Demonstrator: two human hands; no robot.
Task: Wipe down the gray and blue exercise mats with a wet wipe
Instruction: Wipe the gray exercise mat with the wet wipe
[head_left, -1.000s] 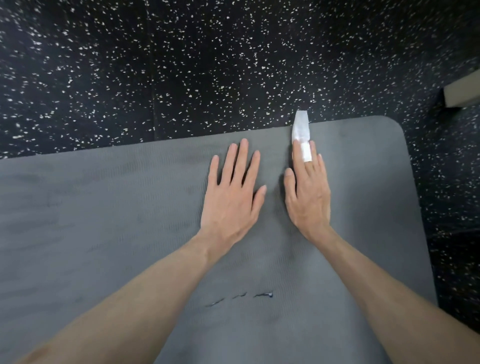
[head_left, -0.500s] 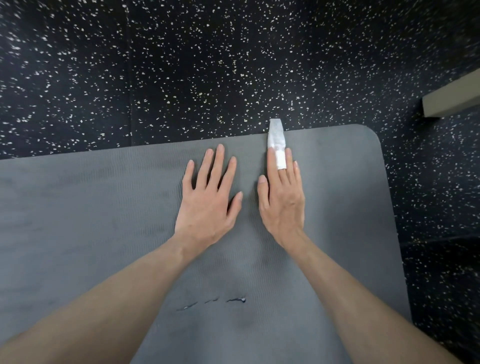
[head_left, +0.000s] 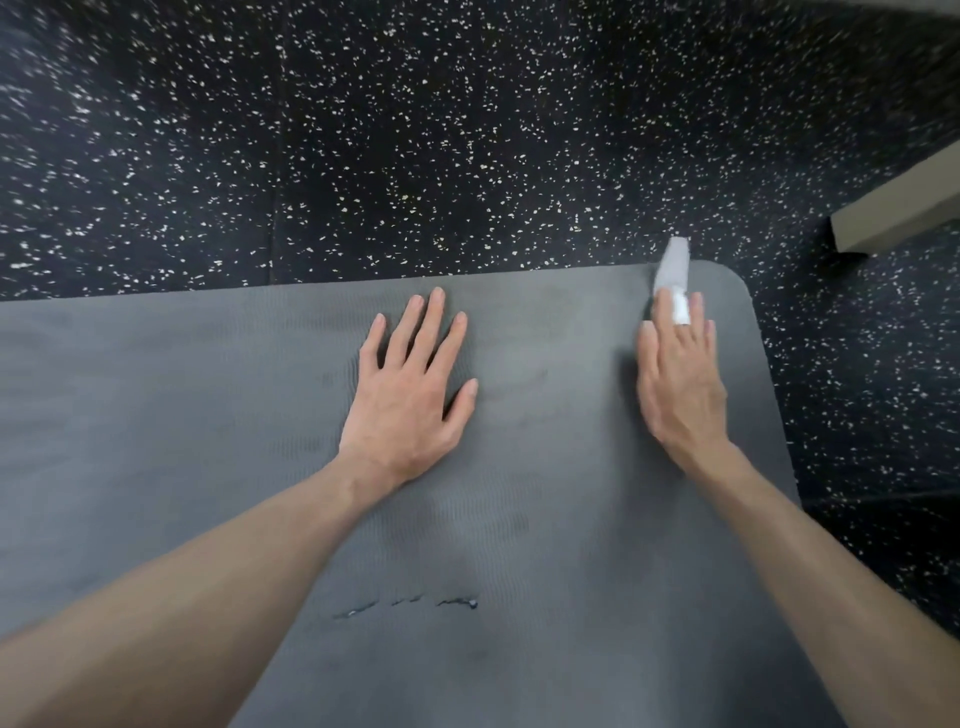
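Note:
A gray exercise mat (head_left: 156, 415) lies on the floor and fills the lower part of the view. My left hand (head_left: 410, 395) rests flat on it with the fingers spread. My right hand (head_left: 680, 384) lies with straight fingers near the mat's far right corner. It holds a folded white wet wipe (head_left: 672, 267) clamped between the fingers. The strip lies over one finger and sticks out past the fingertips, across the mat's far edge. No blue mat is in view.
Black rubber flooring (head_left: 467, 130) with white specks surrounds the mat on the far and right sides. A beige block (head_left: 893, 218) lies on the floor at the right edge. Three small dark scuff marks (head_left: 405, 605) sit on the mat between my forearms.
My right hand has slid to the right along the mat's far edge with the wipe, away from my left hand. My left hand stays flat on the mat.

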